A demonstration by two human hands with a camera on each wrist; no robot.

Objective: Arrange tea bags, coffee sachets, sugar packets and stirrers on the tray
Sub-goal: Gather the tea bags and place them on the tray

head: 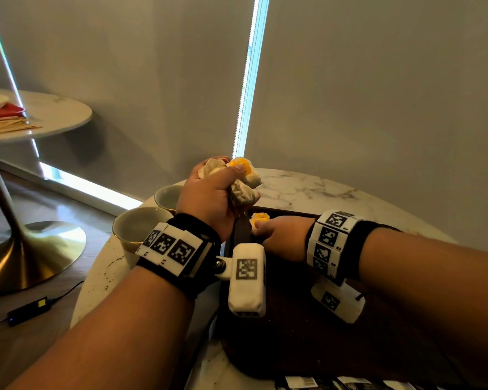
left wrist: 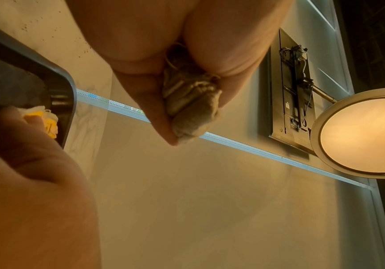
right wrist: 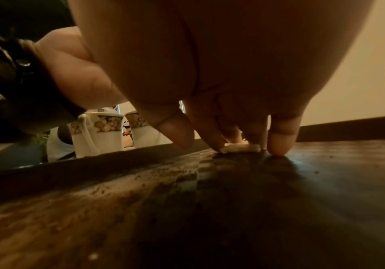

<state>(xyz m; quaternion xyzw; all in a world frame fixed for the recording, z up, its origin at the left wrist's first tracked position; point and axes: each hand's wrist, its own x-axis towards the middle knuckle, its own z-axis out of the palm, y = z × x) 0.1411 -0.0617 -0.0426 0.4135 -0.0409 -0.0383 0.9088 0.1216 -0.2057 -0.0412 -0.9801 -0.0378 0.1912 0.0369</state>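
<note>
Fingers of the left hand are curled tight round a crumpled bunch of beige paper tea bags with yellow tags, held up in the air above the far left corner of the dark wooden rectangular tray. The right hand is down inside that corner of the tray, its fingertips touching the tray floor and pinching a single white tea bag with a yellow tag that lies flat there. The tray sits on a round white marble table. Two white ceramic cups with a patterned band stand on the table just beside the tray's left edge. At the table's near edge, printed sachets lie just outside the tray.
</note>
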